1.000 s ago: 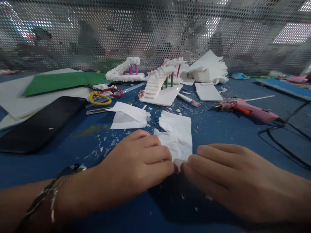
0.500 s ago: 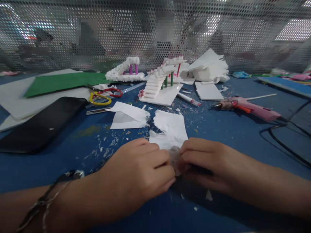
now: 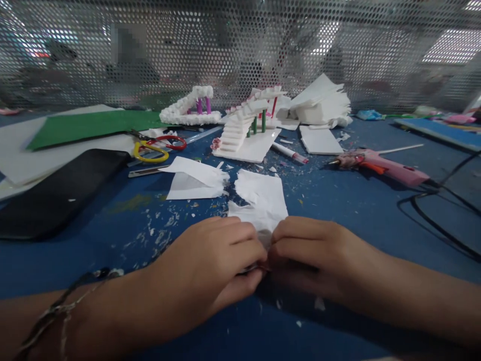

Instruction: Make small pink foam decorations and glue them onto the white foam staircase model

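Observation:
A torn white paper sheet (image 3: 261, 198) lies on the blue table (image 3: 338, 200) just beyond my hands. My left hand (image 3: 210, 265), with a bracelet on its wrist, is curled shut and pinches the near edge of that paper. My right hand (image 3: 308, 258) is curled the same way and pinches the paper from the other side; the fingertips of both hands meet at the paper's near end. That near end is bunched and hidden between the fingers.
A second torn paper (image 3: 195, 179), scissors (image 3: 158, 146), a black flat case (image 3: 56, 193), green sheet (image 3: 90, 125), white foam stair models (image 3: 244, 131), a pen (image 3: 290, 153), a pink glue gun (image 3: 379, 164) with black cable (image 3: 436, 215). Perforated metal screen (image 3: 240, 50) behind. Paper scraps are scattered about.
My hands closed from lying over the paper into pinches and drew together; the paper's near end got pulled toward me and bunched between my fingers.

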Demonstrator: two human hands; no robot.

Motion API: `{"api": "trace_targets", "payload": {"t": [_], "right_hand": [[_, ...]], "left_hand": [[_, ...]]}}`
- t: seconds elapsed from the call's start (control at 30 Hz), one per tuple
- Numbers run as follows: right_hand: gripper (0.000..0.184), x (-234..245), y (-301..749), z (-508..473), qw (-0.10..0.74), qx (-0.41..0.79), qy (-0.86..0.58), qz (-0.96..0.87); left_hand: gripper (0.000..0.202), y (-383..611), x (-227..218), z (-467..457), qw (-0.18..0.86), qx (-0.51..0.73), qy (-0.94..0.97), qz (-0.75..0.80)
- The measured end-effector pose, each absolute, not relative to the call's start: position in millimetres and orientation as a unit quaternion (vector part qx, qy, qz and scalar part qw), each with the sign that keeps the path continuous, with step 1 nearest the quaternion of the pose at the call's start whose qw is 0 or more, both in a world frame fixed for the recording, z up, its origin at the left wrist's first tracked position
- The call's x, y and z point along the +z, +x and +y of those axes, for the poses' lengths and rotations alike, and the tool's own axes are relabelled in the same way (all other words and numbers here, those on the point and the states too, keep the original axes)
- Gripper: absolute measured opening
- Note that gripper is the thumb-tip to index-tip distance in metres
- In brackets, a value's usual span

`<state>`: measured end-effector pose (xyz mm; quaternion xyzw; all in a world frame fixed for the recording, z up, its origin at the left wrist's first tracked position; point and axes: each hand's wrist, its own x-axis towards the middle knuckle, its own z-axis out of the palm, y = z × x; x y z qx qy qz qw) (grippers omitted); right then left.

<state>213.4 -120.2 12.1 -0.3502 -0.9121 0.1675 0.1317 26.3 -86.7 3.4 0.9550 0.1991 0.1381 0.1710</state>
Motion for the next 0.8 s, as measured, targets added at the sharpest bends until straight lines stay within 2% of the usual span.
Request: {"api": "trace_targets", "payload": {"t": [0.23, 0.5, 0.67, 0.8], "right_hand": [[0.008, 5, 207, -119, 0.180, 0.164, -0.378, -0.893], [0.009, -3, 203, -119, 0.209, 0.134, -0.393, -0.886], [0.008, -2, 201, -119, 0.196, 0.111, -0.409, -0.884], [0.009, -1, 200, -118, 0.184, 0.118, -0.417, -0.882]], "left_hand": [[0.010, 15, 7, -73, 0.247, 0.115, 0.945, 0.183], [0.017, 14, 6, -70, 0.174, 0.120, 0.958, 0.194], [0.017, 12, 6, -69, 0.172, 0.103, 0.958, 0.205], [0.010, 11, 6, -68, 0.183, 0.089, 0.952, 0.230]]}}
